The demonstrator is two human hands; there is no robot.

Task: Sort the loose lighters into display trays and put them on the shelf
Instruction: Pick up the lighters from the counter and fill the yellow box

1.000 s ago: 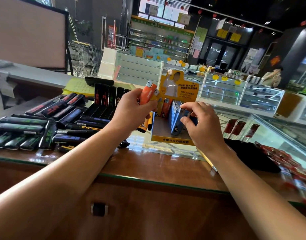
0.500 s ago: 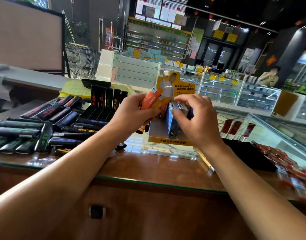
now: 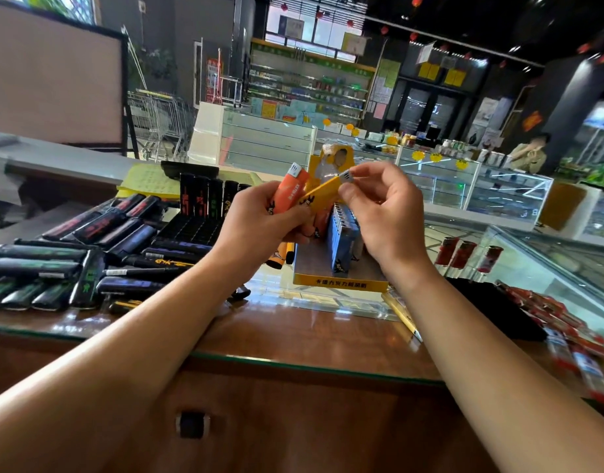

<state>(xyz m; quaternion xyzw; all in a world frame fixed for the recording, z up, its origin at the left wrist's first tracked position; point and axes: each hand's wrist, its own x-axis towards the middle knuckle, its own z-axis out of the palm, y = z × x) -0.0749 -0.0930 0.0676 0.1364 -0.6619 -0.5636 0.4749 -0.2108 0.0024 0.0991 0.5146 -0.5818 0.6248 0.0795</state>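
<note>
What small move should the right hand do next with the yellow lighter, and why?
Probably lower the yellow lighter into the yellow display tray, beside the row of blue lighters. The right hand pinches it near its top, while the left hand also holds an orange lighter. The tray floor beside the blue row looks free.

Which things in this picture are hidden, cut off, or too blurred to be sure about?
1. Head view: the lower ends of the lighters in the left hand are covered by its fingers, so their count is unclear.
2. The back rows of the yellow display tray are hidden behind both hands.
3. The red lighters at the right edge are blurred and cut off.
4. The tray's print is too small to read.
</note>
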